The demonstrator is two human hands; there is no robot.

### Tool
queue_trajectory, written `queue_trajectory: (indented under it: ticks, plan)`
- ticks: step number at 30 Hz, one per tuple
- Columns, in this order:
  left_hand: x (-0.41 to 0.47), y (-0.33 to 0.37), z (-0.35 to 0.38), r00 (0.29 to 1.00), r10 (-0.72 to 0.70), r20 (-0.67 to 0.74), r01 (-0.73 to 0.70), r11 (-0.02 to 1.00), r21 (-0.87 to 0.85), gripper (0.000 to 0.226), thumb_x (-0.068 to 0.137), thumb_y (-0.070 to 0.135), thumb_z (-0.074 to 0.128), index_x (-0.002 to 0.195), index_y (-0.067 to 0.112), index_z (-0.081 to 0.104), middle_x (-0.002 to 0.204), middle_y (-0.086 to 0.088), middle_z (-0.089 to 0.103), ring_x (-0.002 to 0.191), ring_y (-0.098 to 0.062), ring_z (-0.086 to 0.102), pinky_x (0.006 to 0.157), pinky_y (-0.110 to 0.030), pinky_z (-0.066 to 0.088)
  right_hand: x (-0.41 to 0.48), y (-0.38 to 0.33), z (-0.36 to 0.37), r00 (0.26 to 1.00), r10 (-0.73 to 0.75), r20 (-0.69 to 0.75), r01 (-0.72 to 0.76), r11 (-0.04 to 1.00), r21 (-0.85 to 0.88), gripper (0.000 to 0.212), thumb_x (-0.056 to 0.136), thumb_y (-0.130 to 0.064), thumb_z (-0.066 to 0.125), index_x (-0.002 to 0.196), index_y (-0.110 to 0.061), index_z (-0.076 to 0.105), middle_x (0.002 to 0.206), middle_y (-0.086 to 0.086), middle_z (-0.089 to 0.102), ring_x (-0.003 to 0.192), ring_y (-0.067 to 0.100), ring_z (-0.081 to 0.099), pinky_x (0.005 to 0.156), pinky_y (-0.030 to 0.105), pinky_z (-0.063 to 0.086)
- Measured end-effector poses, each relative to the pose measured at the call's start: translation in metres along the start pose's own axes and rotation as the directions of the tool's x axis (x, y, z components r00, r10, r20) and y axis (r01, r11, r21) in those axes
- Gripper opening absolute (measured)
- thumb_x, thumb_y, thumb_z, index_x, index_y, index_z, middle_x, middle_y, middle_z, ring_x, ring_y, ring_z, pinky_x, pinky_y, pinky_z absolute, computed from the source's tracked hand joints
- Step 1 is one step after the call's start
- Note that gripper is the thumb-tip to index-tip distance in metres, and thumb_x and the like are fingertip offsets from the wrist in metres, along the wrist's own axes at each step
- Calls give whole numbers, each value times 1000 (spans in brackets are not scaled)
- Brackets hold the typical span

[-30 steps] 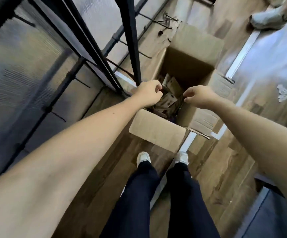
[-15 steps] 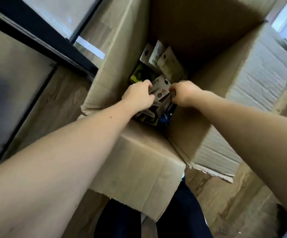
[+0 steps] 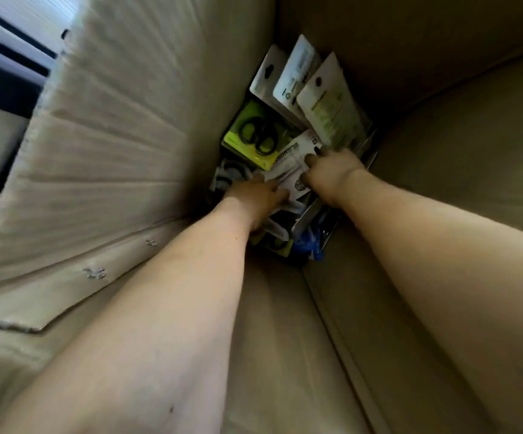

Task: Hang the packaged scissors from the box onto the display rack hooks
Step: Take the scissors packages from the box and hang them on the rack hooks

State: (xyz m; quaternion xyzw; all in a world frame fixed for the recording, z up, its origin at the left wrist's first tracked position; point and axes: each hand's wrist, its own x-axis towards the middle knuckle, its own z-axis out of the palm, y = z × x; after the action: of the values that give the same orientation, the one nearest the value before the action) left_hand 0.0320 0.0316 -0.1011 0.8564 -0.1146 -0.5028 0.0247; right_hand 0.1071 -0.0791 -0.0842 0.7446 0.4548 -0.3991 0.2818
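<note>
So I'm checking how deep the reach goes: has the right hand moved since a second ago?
Yes. The right hand has gone down from the rim of the cardboard box to the scissor packs at the bottom.

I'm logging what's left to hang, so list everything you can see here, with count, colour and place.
cardboard box: one, brown, fills the view, flaps open.
upright packs: three, pale card backs, leaning at the far end of the box.
yellow-green scissors pack: one, black handles, lying left of the upright packs.
white pack: one, under both hands.
other packs: count unclear, jumbled below the hands.
left hand: on the white pack.
right hand: gripping the white pack.
</note>
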Motion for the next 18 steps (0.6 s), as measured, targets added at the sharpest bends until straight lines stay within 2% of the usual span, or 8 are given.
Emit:
queue_trajectory:
  ticks: [3, 6, 8, 11, 13, 16, 18]
  plan:
    - [8, -6, 12, 992, 101, 74, -109, 986, 127, 52, 89, 23, 54, 138, 30, 36, 152, 0, 23, 141, -29, 12, 107, -46, 31, 8, 0, -3, 999, -42, 21, 43, 998, -42, 44, 94, -19, 43, 138, -22, 38, 148, 12, 24, 137, 36, 19, 101, 43, 35]
    - [7, -5, 19, 989, 60, 138, -78, 989, 126, 43, 93, 23, 48, 135, 28, 43, 152, -4, 25, 142, -28, 13, 111, -42, 25, 6, -1, -5, 999, -24, 44, 24, 1000, -7, 42, 95, -15, 41, 137, -14, 40, 145, 11, 30, 133, 34, 30, 96, 41, 40]
    - [5, -2, 13, 996, 15, 89, -28, 989, 145, 37, 95, 21, 45, 132, 23, 48, 148, -8, 32, 136, -29, 27, 107, -37, 31, 3, -2, -6, 999, -10, 31, 9, 1000, 8, 36, 95, -9, 39, 131, -9, 45, 140, 11, 40, 128, 31, 41, 92, 39, 42]
    - [-5, -2, 0, 999, 19, 42, -23, 996, 86, 31, 92, 16, 49, 122, 21, 56, 131, -9, 53, 119, -29, 51, 91, -36, 44, -2, -1, -7, 1000, 5, -31, -6, 1000, -31, 30, 95, -6, 38, 122, -8, 53, 128, 11, 53, 116, 29, 52, 80, 34, 44]
    - [-20, -6, -8, 1000, 7, 18, -8, 999, 54, 28, 88, 17, 56, 116, 23, 59, 124, -8, 57, 113, -29, 55, 83, -35, 45, -13, 1, -11, 996, 14, -85, -20, 998, -62, 31, 95, -8, 39, 123, -10, 53, 123, 10, 56, 110, 29, 56, 73, 33, 44]
    - [-45, -14, -20, 996, -47, -76, 44, 998, -36, 28, 87, 26, 59, 115, 26, 61, 124, -10, 59, 112, -31, 56, 79, -30, 44, -38, 5, -20, 990, 15, -141, -24, 998, -66, 25, 94, -9, 42, 114, -6, 56, 113, 11, 61, 102, 29, 60, 67, 34, 42]
    - [-68, -16, -30, 984, -97, -152, 77, 988, -131, 28, 88, 27, 58, 116, 29, 62, 122, -12, 60, 112, -32, 56, 80, -31, 44, -59, 4, -28, 988, 31, -153, -32, 999, -5, 22, 94, -7, 42, 108, -7, 59, 110, 10, 61, 97, 28, 61, 66, 33, 43]
